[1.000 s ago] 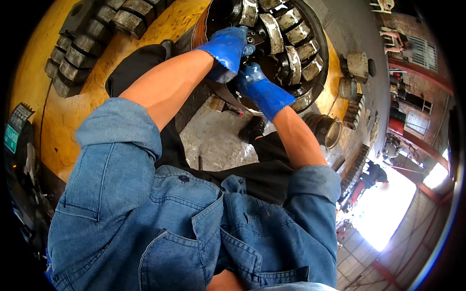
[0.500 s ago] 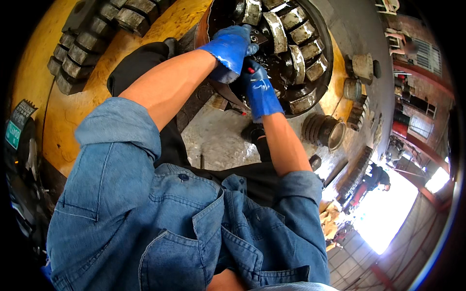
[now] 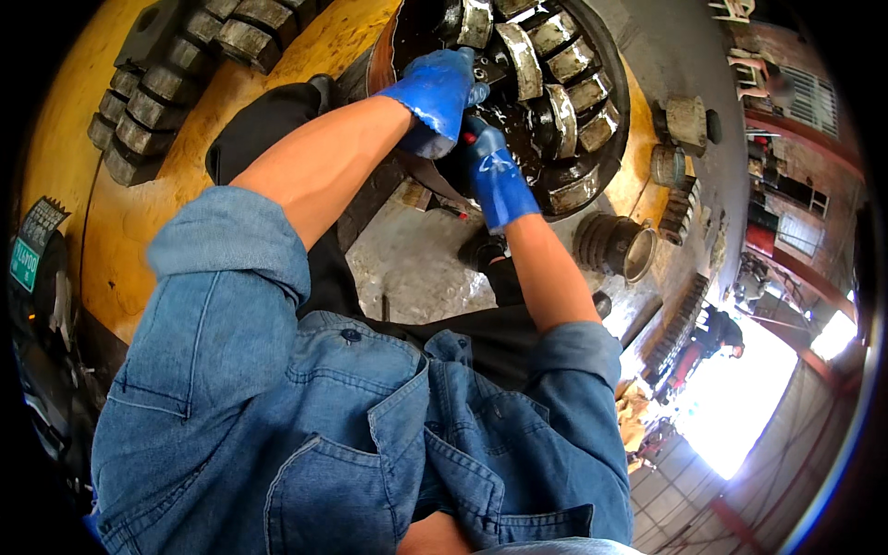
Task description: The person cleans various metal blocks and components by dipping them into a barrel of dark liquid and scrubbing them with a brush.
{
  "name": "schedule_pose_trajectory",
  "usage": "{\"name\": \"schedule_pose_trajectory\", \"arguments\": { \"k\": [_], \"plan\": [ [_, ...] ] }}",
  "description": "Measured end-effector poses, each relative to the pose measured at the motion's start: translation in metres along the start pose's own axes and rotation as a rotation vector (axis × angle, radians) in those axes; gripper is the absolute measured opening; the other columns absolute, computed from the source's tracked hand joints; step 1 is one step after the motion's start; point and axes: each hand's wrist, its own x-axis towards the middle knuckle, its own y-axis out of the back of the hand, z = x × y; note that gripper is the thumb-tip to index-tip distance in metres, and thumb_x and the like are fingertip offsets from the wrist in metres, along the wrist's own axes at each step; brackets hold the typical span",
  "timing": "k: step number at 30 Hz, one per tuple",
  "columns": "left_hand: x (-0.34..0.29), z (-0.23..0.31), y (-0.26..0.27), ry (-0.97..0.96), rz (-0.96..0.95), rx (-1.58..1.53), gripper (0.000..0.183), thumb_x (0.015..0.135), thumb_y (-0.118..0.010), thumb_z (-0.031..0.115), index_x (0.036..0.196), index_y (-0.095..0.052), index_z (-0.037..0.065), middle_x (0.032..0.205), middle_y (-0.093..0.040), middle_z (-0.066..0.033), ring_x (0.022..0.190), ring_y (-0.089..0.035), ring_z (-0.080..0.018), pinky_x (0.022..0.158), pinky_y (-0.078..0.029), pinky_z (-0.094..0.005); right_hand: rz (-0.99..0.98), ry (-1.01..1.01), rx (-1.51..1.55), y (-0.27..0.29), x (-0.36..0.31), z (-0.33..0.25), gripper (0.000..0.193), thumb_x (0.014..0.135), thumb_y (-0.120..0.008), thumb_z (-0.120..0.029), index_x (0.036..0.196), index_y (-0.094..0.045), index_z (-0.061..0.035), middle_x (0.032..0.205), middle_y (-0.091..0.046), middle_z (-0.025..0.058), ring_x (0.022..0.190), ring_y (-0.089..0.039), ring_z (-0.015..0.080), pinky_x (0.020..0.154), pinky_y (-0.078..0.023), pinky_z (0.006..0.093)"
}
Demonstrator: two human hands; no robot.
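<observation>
Up at the top of my view sits a large round bearing, dark and greasy inside, its grey steel rollers ringed around the rim and set into a big yellow machine body. At the far left edge I see a small green rectangular label below a dark ridged plate. Both hands wear blue gloves. My left hand is curled over the bearing's near rim, fingers bent and pressing on the dark metal; I cannot tell whether it grips anything. My right hand is just beside it, closed around a small tool with a red handle inside the bearing.
</observation>
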Motion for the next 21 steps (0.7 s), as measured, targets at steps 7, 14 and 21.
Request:
{"name": "schedule_pose_trajectory", "arguments": {
  "k": [7,14,21],
  "plan": [
    [-0.007,-0.005,0.003,-0.03,-0.007,0.078,0.062,0.096,-0.071,0.043,0.141,-0.056,0.003,0.125,-0.068,-0.0267,0.118,-0.066,-0.0439,0.102,-0.052,-0.05,-0.259,0.475,-0.965,0.012,-0.013,-0.029,0.035,0.081,-0.076,-0.025,0.114,-0.071,-0.0132,0.108,-0.074,0.0127,0.106,-0.068,0.0361,0.096,-0.048,0.0505],
    [-0.009,0.001,0.007,0.086,-0.011,0.025,0.066,0.096,-0.071,0.044,0.146,-0.053,0.005,0.129,-0.067,-0.0263,0.122,-0.064,-0.043,0.104,-0.051,-0.0497,-0.121,0.116,-0.345,0.009,-0.01,-0.056,0.032,0.083,-0.074,-0.012,0.115,-0.073,-0.0076,0.111,-0.076,0.0183,0.103,-0.073,0.0374,0.086,-0.058,0.0424],
    [-0.012,0.001,0.012,0.031,-0.039,0.108,0.069,0.094,-0.073,0.047,0.149,-0.052,0.009,0.135,-0.065,-0.0249,0.127,-0.062,-0.0421,0.107,-0.05,-0.0497,-0.035,-0.41,0.719,-0.002,0.008,-0.028,0.027,0.092,-0.066,-0.001,0.118,-0.075,-0.0023,0.109,-0.077,0.0063,0.094,-0.071,0.018,0.085,-0.058,0.0345]
  ]
}}
